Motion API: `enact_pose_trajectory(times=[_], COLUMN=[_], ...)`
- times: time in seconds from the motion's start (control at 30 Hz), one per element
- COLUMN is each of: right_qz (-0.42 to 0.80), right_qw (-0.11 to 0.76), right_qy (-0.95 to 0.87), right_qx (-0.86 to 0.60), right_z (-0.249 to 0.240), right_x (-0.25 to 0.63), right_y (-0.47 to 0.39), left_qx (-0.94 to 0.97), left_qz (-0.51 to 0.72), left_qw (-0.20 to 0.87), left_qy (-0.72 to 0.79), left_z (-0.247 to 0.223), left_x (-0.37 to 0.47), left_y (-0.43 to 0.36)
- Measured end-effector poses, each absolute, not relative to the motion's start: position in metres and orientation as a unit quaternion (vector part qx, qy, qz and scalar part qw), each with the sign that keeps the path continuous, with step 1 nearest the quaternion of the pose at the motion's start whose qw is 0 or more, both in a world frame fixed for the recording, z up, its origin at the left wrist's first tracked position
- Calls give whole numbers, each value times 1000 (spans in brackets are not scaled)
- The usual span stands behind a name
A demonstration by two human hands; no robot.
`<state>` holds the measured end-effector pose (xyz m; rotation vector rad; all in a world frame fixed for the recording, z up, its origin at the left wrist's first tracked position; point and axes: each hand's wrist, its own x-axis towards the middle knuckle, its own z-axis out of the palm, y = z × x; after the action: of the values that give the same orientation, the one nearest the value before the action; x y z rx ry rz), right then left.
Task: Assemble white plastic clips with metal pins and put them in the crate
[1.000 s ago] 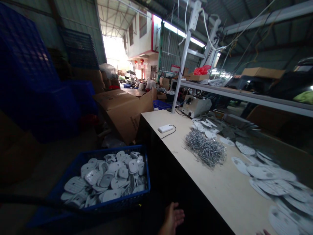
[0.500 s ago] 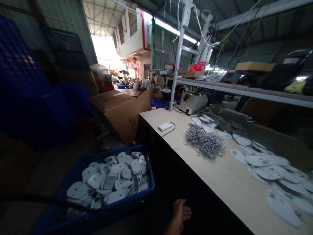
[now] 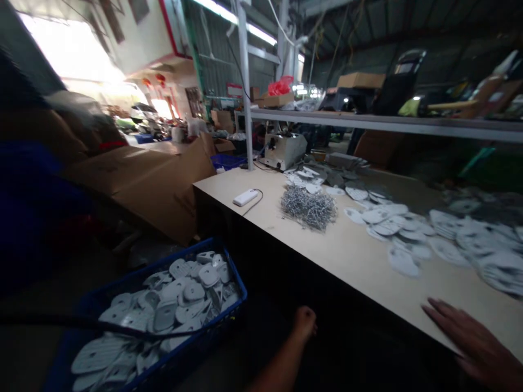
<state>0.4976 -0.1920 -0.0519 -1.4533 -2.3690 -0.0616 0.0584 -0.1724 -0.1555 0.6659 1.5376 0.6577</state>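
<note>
My left hand (image 3: 305, 322) is in the dark space in front of the table edge, its fingers curled in and nothing seen in them. At the lower right, my right hand (image 3: 469, 335) is open, its fingers stretched out over the table's front edge. Beyond it lie many flat grey-white plastic pieces (image 3: 402, 261) with rounded ends, loosely heaped on the table (image 3: 286, 239). A pile of thin metal screws or pins (image 3: 308, 207) sits farther back. To the left of my left hand, a blue plastic crate (image 3: 241, 283) is full of similar grey-white pieces (image 3: 165, 316).
A white power bank (image 3: 245, 197) with a short black cable lies near the table's far left corner. Behind it stands a beige machine (image 3: 285, 151). A large cardboard box (image 3: 159, 190) leans beyond the crate. A metal shelf (image 3: 368, 121) crosses above the table.
The view has swung to the right. My right hand has come into sight at the table edge. My left hand, open before, has curled its fingers.
</note>
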Motion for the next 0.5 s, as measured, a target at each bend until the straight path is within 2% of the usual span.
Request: enact_pose_trajectory(times=[0.23, 0.5], right_qz=[-73, -21], right_qw=[69, 67], right_qy=[-868, -861], right_qx=[-486, -504], right_z=[-31, -22], right_x=[495, 492], right_y=[-197, -198], left_qx=[342, 368], left_qz=[199, 170], left_qw=[659, 666], left_qy=[640, 626], left_z=[-171, -176], left_x=[76, 89], left_y=[-164, -167])
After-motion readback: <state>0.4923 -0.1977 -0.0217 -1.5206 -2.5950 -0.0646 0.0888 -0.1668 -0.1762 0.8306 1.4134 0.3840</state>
